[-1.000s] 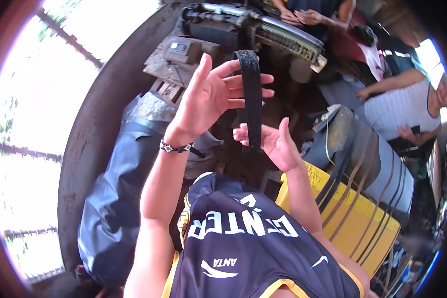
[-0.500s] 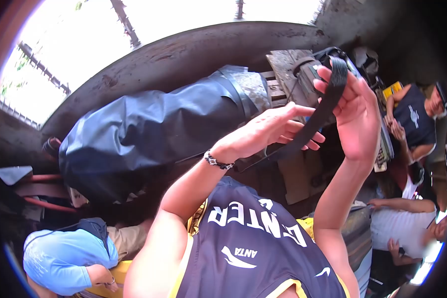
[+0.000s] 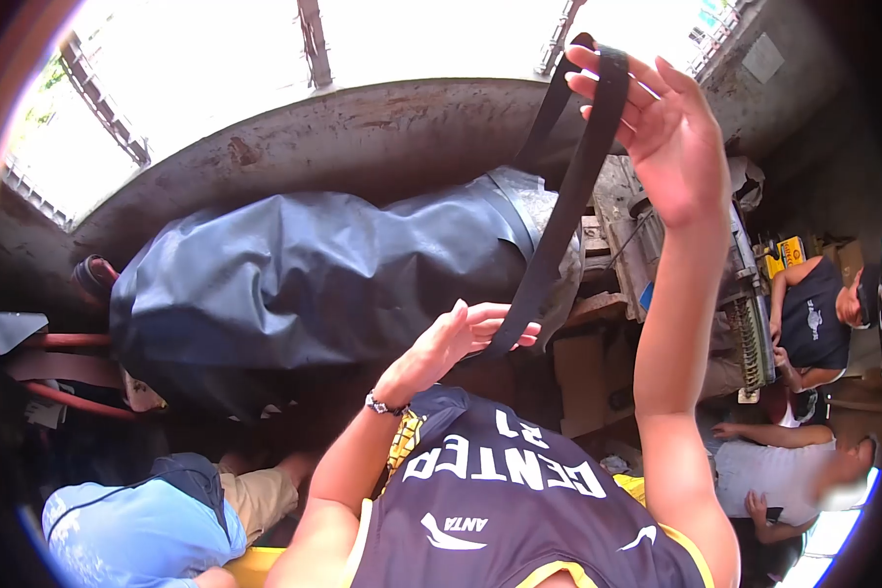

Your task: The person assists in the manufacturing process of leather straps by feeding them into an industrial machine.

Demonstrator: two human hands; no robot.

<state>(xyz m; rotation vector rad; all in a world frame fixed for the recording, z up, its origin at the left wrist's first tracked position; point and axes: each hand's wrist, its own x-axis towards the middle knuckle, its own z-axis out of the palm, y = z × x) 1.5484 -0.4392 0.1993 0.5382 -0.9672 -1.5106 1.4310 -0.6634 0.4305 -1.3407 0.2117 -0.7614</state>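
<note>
A long, flat black strap [image 3: 563,214] runs slantwise between my two hands, and its upper end is folded over in a loop. My right hand [image 3: 674,147] is raised high on an almost straight arm, with the strap hung over its fingers. Lower down, my left hand [image 3: 451,341] has the strap across its outstretched fingers, near my chest. Behind the strap lies a large bulky shape wrapped in a black sheet [image 3: 314,279]. A black band [image 3: 508,218] circles its right end. The strap's second strand drops behind my right fingers towards that end.
Beyond the bundle a curved, stained wall [image 3: 382,122] runs below barred openings. Machinery with a coil spring [image 3: 750,343] stands at the right. A person in blue [image 3: 137,529] bends at lower left; two people [image 3: 813,314] are at the right. Red bars [image 3: 73,340] stick out at left.
My right hand has risen up and away, taking the strap's looped end with it. My left hand has moved lower and closer to my chest. More strap now stretches between them.
</note>
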